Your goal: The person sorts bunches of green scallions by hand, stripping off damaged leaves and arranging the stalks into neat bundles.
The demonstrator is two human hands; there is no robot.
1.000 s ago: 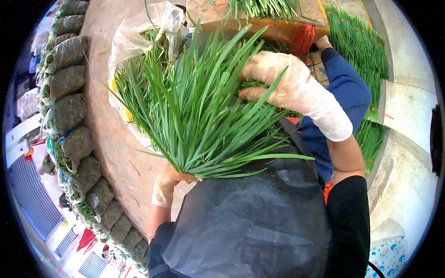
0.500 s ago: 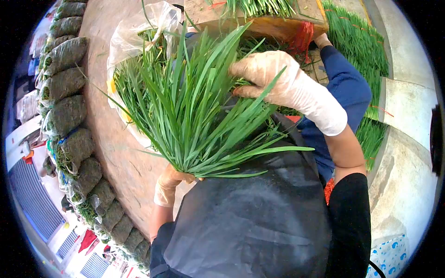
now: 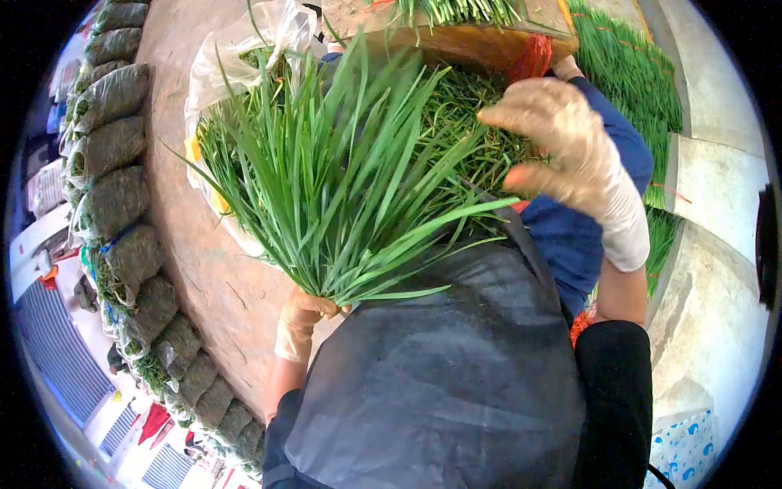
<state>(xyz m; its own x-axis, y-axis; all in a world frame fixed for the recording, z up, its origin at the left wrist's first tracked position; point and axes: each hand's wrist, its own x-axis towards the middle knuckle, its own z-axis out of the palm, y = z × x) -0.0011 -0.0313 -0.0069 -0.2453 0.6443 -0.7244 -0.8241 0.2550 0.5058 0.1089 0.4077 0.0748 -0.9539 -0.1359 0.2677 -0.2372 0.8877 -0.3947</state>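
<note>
A fanned bunch of garlic chives (image 3: pixel 326 187) rises over my lap, its long green leaves spread upward and to the right. Around its gathered lower end my gloved left hand (image 3: pixel 305 314) is closed. To the right of the leaves, my gloved right hand (image 3: pixel 562 143) is raised with thumb and fingers apart, slightly blurred and holding nothing. Beneath and beyond the right hand lie loose chive leaves and scraps (image 3: pixel 464 130). A black apron (image 3: pixel 440 383) covers my lap.
A clear plastic bag (image 3: pixel 236 73) of greens stands behind the bunch. At the top is a wooden board (image 3: pixel 472 45) with cut chives. Tied chive bundles (image 3: pixel 627 81) lie at the right. Filled bags (image 3: pixel 118 204) line the left.
My right hand has pulled away from the leaves to the right, and its fingers have opened. The bunch stays in my left hand, with its leaves shifted slightly.
</note>
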